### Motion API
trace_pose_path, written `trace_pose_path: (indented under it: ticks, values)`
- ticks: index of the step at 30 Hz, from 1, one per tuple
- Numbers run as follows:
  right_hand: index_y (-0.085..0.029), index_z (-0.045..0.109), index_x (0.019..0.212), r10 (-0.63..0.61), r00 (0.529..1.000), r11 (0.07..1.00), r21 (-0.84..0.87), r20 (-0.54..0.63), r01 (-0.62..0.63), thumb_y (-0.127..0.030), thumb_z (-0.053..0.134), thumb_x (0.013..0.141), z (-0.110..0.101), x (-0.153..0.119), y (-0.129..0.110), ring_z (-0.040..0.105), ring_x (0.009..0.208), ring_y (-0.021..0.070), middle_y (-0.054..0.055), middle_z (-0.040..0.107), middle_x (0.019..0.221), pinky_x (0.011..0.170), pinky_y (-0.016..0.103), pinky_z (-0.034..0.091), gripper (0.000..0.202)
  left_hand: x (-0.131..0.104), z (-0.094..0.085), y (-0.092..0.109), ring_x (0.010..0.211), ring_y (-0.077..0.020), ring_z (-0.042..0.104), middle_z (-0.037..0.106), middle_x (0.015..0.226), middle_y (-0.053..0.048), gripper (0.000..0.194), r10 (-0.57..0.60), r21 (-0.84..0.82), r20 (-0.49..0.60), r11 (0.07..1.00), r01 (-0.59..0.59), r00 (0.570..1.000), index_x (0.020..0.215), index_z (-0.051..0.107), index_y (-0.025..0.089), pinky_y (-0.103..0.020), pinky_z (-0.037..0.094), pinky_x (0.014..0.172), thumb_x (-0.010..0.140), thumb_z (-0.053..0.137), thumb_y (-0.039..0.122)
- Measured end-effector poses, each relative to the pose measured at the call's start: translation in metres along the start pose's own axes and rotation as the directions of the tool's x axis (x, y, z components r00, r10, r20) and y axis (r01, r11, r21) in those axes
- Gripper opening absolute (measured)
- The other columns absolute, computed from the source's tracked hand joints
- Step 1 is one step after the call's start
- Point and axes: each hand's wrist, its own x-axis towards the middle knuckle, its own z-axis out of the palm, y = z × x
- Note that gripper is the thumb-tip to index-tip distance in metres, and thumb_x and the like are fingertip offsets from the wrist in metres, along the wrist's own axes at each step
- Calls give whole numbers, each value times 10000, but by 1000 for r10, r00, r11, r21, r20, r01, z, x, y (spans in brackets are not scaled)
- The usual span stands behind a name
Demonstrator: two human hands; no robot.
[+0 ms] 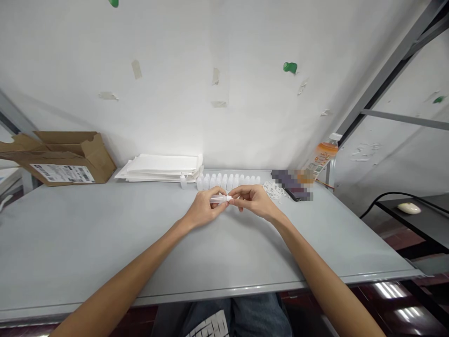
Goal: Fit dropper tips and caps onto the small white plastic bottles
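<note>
A: Progress, as far as can be judged: one small white bottle [220, 199] is held horizontally between both hands, above the middle of the tabletop [87, 234]. Left hand [203, 208] is closed round the bottle's body; right hand [253, 200] is pinched with fingertips at its right end, prob. at the cap or tip.

B: And what's done vs. left?

A: A row of similar white bottles [229, 181] is stood upright at the far edge, just beyond the hands. Those look finished, approx. a dozen, but exact count can't be told. One lone bottle [183, 182] is stood apart, left of the row. Whether caps are on can't be made out. A small heap of white bits [275, 191] is lying right of the hands, poss. parts not yet fitted.

B: Other stuff around?

A: Stack of white sheets [163, 167] at far left-centre, touching the wall. Open cardboard box [59, 157] w/ a label at far left. An orange-labelled drink bottle [321, 161] is leaned at far right by the metal frame; a dark object beside it is blurred out. A mouse [409, 208] is seen on a separate dark desk to the right.

B: Anything in the way?

A: Nothing is obstructing; near tabletop is free under both forearms.
</note>
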Motion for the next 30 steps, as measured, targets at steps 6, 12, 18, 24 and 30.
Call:
trace_pose_path:
  ticks: [6, 12, 18, 24, 30]
  values:
    - [-161, 729, 884, -18, 1000, 1000, -17, 23, 18, -406, 712, 763, 2, 0, -1, 551, 517, 105, 9, 639, 662, 491, 248, 367, 274, 0, 0, 2, 467, -72, 301, 381, 518, 83, 176, -1, -4, -8, 1000, 1, 1000, 855, 558, 183, -208, 267, 478, 827, 601, 352]
    - [-156, 731, 905, -7, 1000, 1000, -24, 25, 8, -337, 687, 786, 4, -1, -4, 537, 515, 100, 7, 639, 651, 483, 246, 350, 221, -1, 0, 0, 466, -71, 284, 361, 525, 88, 195, -4, -38, 9, 999, 4, 1000, 878, 544, 187, -205, 260, 471, 834, 598, 369]
    - [-147, 732, 933, 7, 1000, 1000, -20, 6, -7, -281, 693, 773, 3, -1, -6, 490, 486, 88, -14, 598, 576, 481, 246, 334, 212, -1, -1, 2, 471, -75, 294, 365, 526, 88, 179, -31, -57, 13, 998, 32, 999, 889, 530, 192, -203, 247, 469, 823, 606, 340]
    - [-157, 741, 929, 9, 1000, 1000, -20, 4, -9, -325, 685, 783, 3, -1, -4, 511, 511, 100, -5, 599, 593, 483, 245, 333, 229, 0, -1, 3, 480, -81, 322, 384, 550, 82, 176, -55, -107, 30, 993, 58, 998, 896, 522, 198, -204, 258, 468, 819, 607, 332]
    - [-165, 739, 936, -7, 1000, 1000, -20, 11, 7, -417, 632, 832, 4, 1, 5, 509, 516, 89, 28, 649, 726, 474, 239, 333, 293, 1, -2, 4, 457, -91, 386, 399, 531, 87, 193, -50, -127, 32, 990, 54, 998, 907, 508, 203, -213, 294, 469, 832, 597, 357]
